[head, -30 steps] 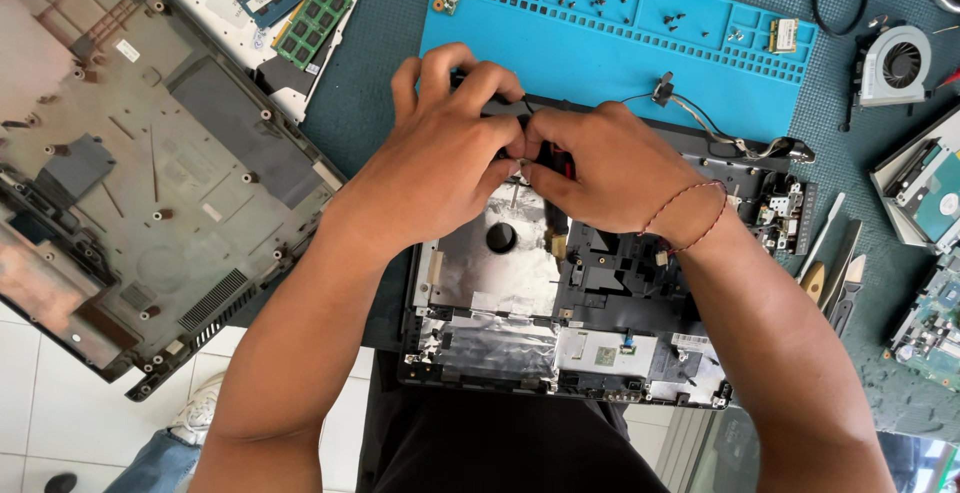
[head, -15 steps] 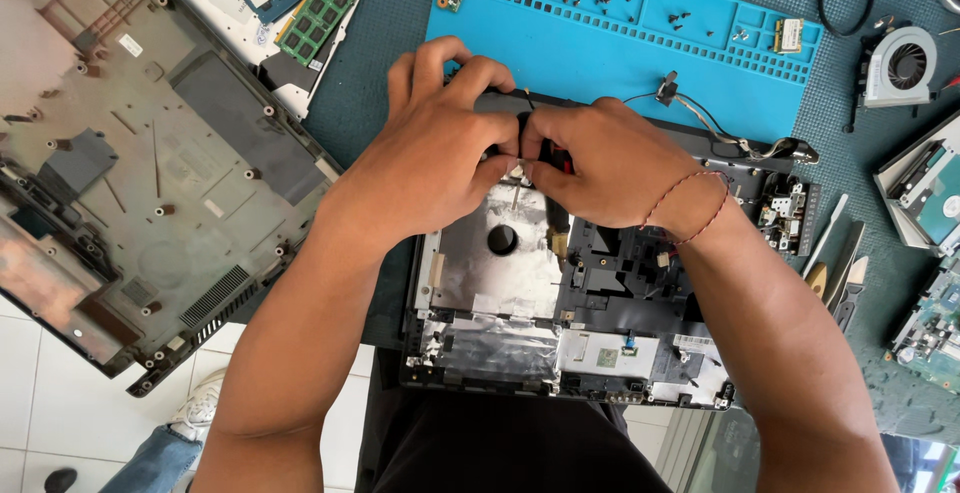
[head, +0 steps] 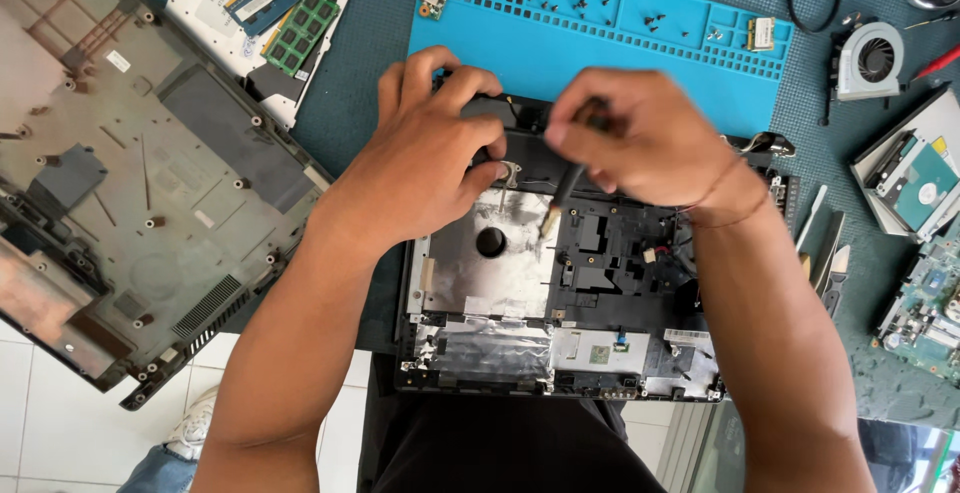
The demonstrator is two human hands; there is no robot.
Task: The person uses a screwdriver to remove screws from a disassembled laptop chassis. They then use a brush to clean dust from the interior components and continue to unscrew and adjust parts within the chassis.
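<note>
An opened black laptop chassis (head: 600,353) with a silver foil plate (head: 470,273) lies in front of me. My left hand (head: 430,158) grips a dark part at the chassis's upper left edge, fingers curled over it. My right hand (head: 640,138) hovers over the upper middle, pinching a thin dark tool (head: 560,198) with a pale tip. The tool slants down-left, and its tip rests near the top of the foil plate, above a round hole (head: 490,242). A thin cord bracelet circles my right wrist.
A blue silicone mat (head: 640,63) with several small screws lies beyond the chassis. A grey laptop bottom cover (head: 130,183) sits left, with memory sticks (head: 290,13) above it. At right are a cooling fan (head: 870,58), hard drive (head: 925,183), circuit board (head: 925,303) and pry tools (head: 825,253).
My hands, pressed together over the upper edge before, have parted. The right hand has shifted right and now holds the thin tool tip-down on the plate. The left hand stays put.
</note>
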